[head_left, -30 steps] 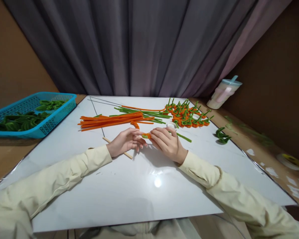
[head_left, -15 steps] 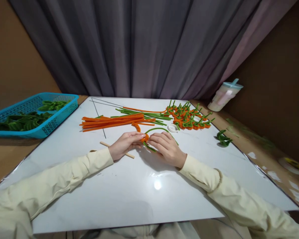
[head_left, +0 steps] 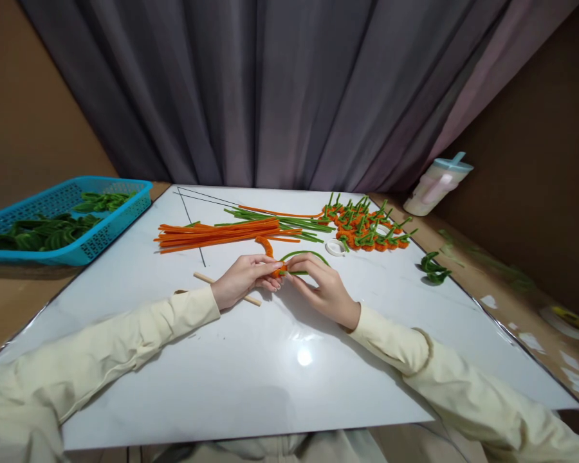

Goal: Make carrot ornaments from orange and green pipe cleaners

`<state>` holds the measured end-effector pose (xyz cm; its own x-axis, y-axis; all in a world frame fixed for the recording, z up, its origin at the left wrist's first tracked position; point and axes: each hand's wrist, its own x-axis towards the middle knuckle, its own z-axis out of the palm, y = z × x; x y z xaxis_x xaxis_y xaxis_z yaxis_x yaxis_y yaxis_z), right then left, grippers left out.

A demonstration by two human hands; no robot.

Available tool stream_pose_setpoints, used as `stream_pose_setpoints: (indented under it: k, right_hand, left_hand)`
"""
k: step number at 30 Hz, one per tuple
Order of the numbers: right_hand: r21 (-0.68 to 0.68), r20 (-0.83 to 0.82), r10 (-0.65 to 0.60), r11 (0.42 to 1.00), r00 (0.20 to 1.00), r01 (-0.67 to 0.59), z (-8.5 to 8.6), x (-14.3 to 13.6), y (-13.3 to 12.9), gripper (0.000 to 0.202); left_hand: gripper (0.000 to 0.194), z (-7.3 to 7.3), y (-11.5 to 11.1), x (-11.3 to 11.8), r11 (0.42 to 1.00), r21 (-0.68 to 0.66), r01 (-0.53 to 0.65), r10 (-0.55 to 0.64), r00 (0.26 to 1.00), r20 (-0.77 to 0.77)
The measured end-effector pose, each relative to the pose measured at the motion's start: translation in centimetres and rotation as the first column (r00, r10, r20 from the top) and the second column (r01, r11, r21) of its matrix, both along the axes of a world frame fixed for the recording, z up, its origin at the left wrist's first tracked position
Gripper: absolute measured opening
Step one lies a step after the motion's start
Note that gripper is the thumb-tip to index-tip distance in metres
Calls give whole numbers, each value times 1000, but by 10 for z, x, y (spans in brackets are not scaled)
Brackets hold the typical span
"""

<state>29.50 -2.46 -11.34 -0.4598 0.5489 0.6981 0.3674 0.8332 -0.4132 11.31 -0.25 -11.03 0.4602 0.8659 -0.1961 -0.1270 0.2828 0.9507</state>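
Note:
My left hand (head_left: pixel 245 276) pinches a coiled orange pipe cleaner (head_left: pixel 278 272) between thumb and fingers, over the middle of the white board. One end of the orange piece curls up beyond the fingertips. A green pipe cleaner (head_left: pixel 296 255) bends in a loop from the coil. My right hand (head_left: pixel 321 286) closes its fingertips on the green pipe cleaner, close against the orange coil. Part of both pieces is hidden by my fingers. A thin wooden stick (head_left: pixel 203 278) lies partly beneath my left hand.
Orange pipe cleaners (head_left: pixel 217 235) and green ones (head_left: pixel 251 216) lie behind my hands. Several orange pieces with green stems (head_left: pixel 367 225) stand back right, by a white tape ring (head_left: pixel 336 247). A blue basket (head_left: pixel 84 251) holds green leaf shapes. A tumbler (head_left: pixel 431 190) stands right.
My right hand has shifted its grip, and its fingers now pinch at the coil. The green pipe cleaner's loose end has swung in toward the coil, forming a narrower loop.

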Motion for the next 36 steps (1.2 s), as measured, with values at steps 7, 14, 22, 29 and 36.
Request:
stream_pose_setpoints:
  k: [7,14,22,29,36]
  right_hand:
    - [-118,5,1,993,1000,-1,4,2,4,6]
    - [-29,100,4,1000,995,-1,-2,4,8,9]
    - [134,204,-40,991,978,12,-5,6,11,10]
    - [191,265,-79,981,961,27,-4,6,10,12]
    - [195,284,-94,980,954,38,-6,5,11,13]
  left_hand:
    - [25,-1,0,0,991,130,21,-8,995,-102]
    - [27,-2,-3,1,978,173,116,-85,981,-174]
    - [18,1,-3,0,990,107,87,-74,990,-116]
    - [19,4,-3,-2,980,122,160,-144,981,-129]
    - [18,6,-4,-2,963,163,213,-185,967,-173]
